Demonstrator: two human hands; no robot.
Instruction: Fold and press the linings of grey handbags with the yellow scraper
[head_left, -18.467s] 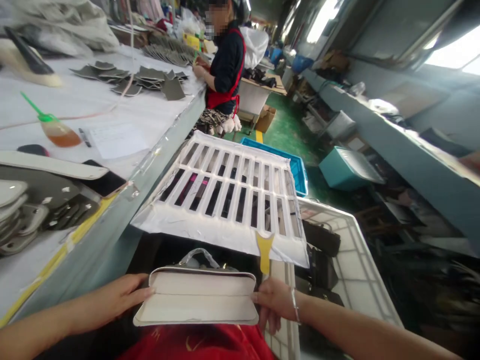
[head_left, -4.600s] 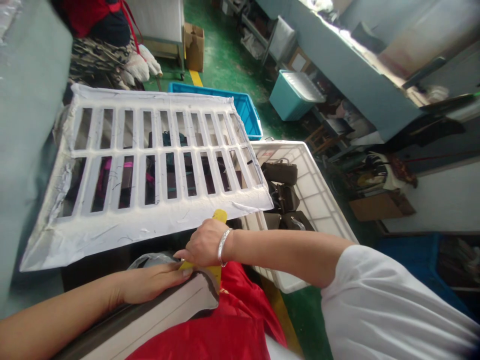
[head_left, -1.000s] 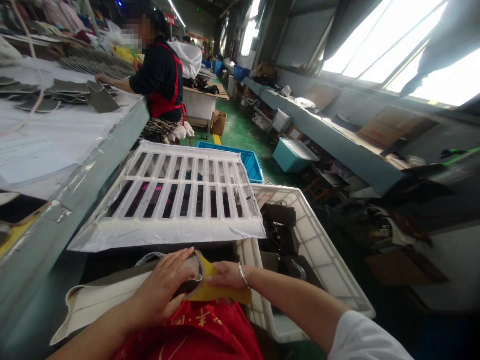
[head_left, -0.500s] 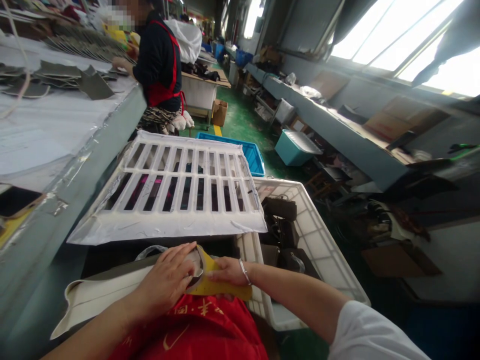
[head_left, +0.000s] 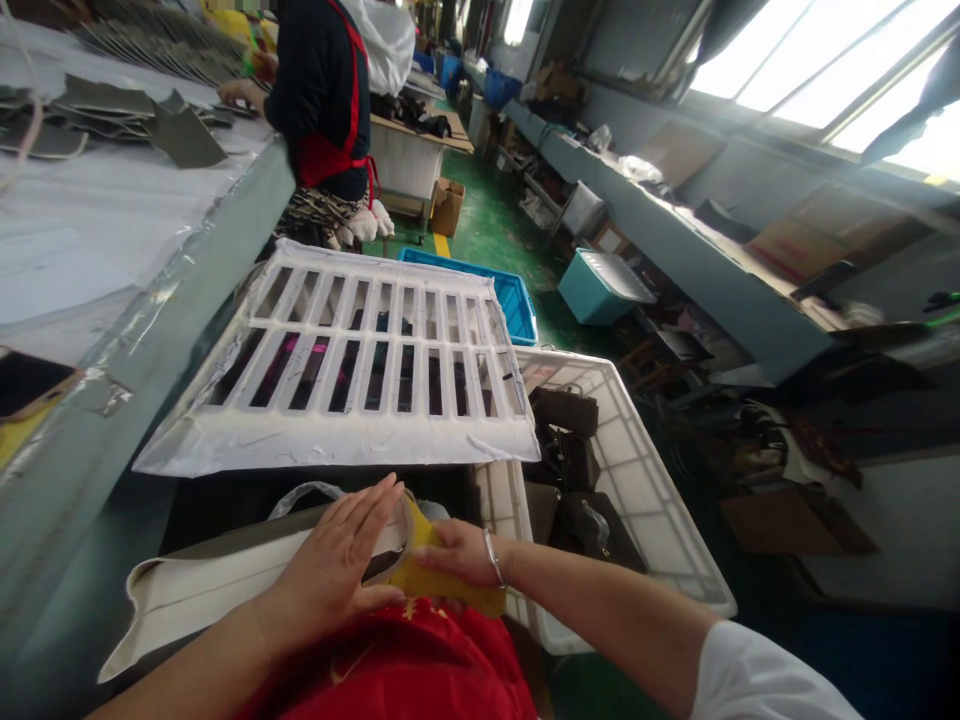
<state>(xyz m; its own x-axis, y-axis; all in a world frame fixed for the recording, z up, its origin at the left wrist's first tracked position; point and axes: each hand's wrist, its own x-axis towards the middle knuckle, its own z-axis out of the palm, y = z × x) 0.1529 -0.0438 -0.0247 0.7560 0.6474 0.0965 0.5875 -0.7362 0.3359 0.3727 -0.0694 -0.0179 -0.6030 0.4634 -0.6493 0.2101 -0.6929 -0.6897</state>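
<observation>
My left hand (head_left: 341,550) lies with its fingers stretched out on the right end of a long off-white and dark grey piece (head_left: 202,595), which looks like folded leather or fabric. Just beside it, my right hand (head_left: 466,556) grips a yellow flat piece (head_left: 424,575), thumb on top. That yellow piece has a pale curved edge against the left hand's fingers; what exactly it is I cannot tell. Both pieces lie close in front of my red apron (head_left: 420,660). A clear plastic loop (head_left: 304,495) shows behind the long piece.
Ahead lies a white slatted rack (head_left: 360,440). To its right, a white crate (head_left: 652,500) holds several dark bags (head_left: 574,450). A worktable (head_left: 187,230) runs along the left, where a co-worker (head_left: 322,110) stands. Farther off are a blue bin (head_left: 517,310) and a teal box (head_left: 596,290).
My left hand has straightened its fingers and spread its thumb against the yellow piece. The right hand keeps its grip, slightly lower. The camera view has tilted down a little.
</observation>
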